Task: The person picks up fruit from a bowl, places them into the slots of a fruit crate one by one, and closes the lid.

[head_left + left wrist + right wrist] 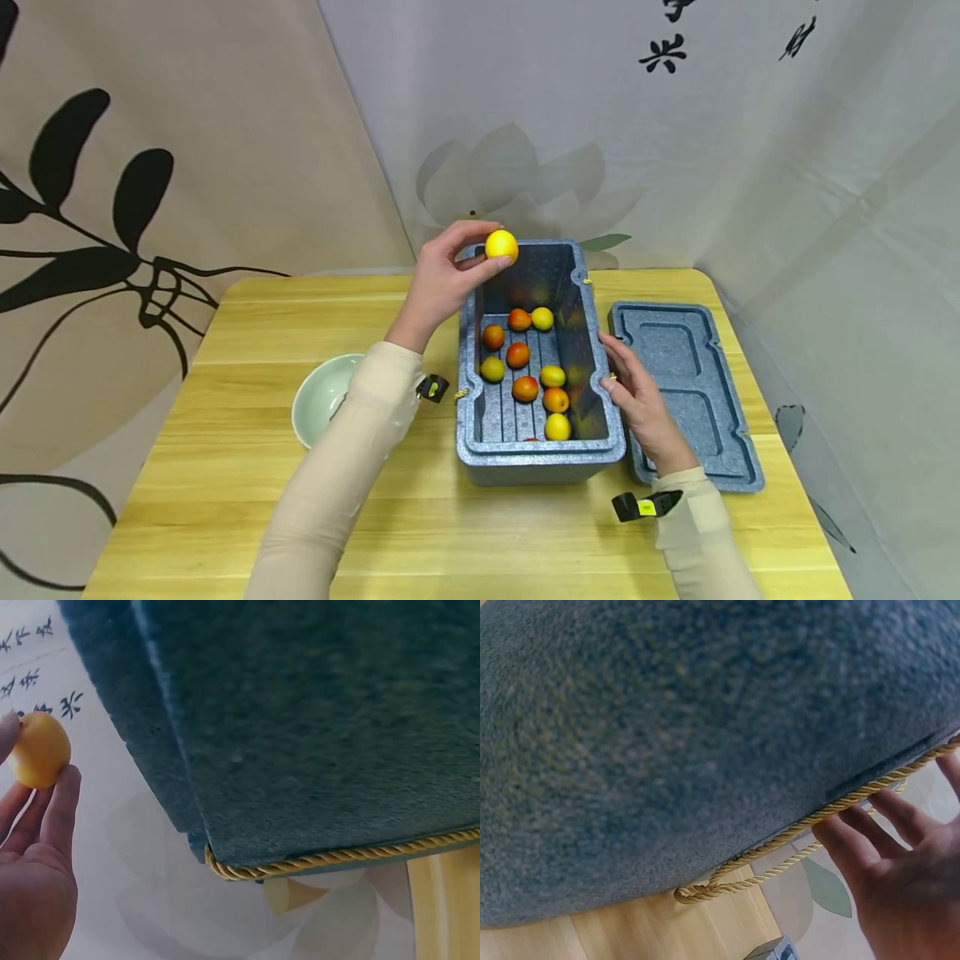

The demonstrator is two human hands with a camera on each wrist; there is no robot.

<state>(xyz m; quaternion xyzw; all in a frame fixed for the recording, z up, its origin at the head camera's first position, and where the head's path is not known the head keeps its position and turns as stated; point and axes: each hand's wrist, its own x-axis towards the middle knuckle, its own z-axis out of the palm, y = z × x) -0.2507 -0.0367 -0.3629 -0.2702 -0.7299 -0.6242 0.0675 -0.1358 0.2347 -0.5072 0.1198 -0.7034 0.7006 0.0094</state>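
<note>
My left hand (442, 279) pinches a smooth, rounded yellow fruit (501, 246) between thumb and fingers. It holds the fruit above the far left part of a speckled blue-grey foam box (540, 457). The same fruit (40, 750) shows oval in the left wrist view, at the fingertips. Several red, orange and yellow fruits (525, 388) lie spread over the box floor; the near wall partly hides one. My right hand (641, 400) touches the box's right side, its thumb at the rim. In the right wrist view its fingers (851, 844) lie against the wall by a twisted gold rope (795, 832).
Left of the box, a pale green bowl (318, 400) is partly hidden by my left forearm. The box's lid (697, 392) lies on the wooden table (540, 542) at the right. Printed fabric (510, 100) hangs behind the table.
</note>
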